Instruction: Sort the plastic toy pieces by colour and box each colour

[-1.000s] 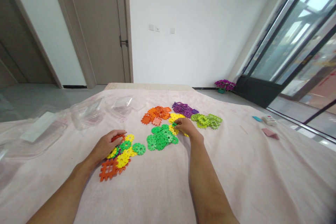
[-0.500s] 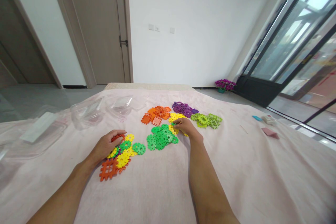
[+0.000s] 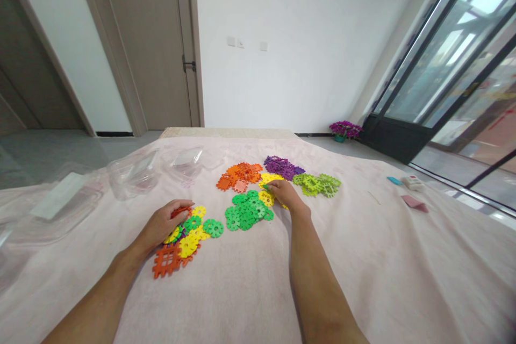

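My left hand rests on the near-left mixed pile, thumb and fingers apart, with a red piece showing between them. That pile also has yellow notched discs, green discs and an orange-red square grid piece. Over the yellow pile, my right hand pinches a small green notched disc, mostly covered by the fingers. Just left of this hand lies a heap of green notched discs. Some yellow pieces are hidden beneath the hand.
Orange pieces, purple pieces and lime-green pieces lie in heaps farther back. Clear plastic packages are on the left of the pink cloth. A small white box and a pink scrap lie at right.
My right hand has shifted very slightly, and the green disc in its fingertips looks more edge-on. The left hand and the piles look the same.
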The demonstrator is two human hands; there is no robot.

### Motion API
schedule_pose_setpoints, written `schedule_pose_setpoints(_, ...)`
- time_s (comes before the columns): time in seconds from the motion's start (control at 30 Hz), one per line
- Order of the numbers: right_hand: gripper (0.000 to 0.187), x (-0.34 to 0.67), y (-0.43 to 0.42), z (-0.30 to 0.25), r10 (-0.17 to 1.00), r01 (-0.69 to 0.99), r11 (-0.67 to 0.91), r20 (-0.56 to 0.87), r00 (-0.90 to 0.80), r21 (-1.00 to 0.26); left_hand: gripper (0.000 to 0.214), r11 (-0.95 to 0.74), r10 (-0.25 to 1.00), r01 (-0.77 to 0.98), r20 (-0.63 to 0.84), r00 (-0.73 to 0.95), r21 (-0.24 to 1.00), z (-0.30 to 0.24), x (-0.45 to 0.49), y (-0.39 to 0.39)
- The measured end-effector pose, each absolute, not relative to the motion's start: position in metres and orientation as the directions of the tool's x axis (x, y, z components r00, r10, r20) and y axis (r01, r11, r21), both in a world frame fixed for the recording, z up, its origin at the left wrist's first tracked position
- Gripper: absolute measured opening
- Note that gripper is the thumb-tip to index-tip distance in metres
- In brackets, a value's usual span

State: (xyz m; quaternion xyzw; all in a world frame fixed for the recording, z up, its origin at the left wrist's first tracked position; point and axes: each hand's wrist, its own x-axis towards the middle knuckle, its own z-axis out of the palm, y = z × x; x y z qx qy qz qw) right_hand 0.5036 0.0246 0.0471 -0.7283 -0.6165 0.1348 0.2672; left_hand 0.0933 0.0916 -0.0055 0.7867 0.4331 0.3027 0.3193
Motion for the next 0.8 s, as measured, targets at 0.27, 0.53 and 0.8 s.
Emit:
schedule_pose_setpoints(0.27,0.031,0.494,0.028,0.055,0.871,0.809,-0.14,0.318,0.375,-0.571,0.042,-0.432,0.871,0.489,0.208,0.446,0.758,-0.007,0.093,0.092)
schedule_pose_setpoints(0.53,0.024,0.486,0.02,0.073,0.97,0.625,-0.094,0.069,0.232,-0.775,0.045,-0.41,0.875,0.491,0.179,0.45,0.769,-0.006,0.092,0.091)
schedule_pose_setpoints(0.8,0.022,0.481,0.019,0.063,0.939,0.632,-0.336,-0.302,0.166,-0.698,0.045,-0.404,0.877,0.484,0.178,0.446,0.776,-0.007,0.092,0.092)
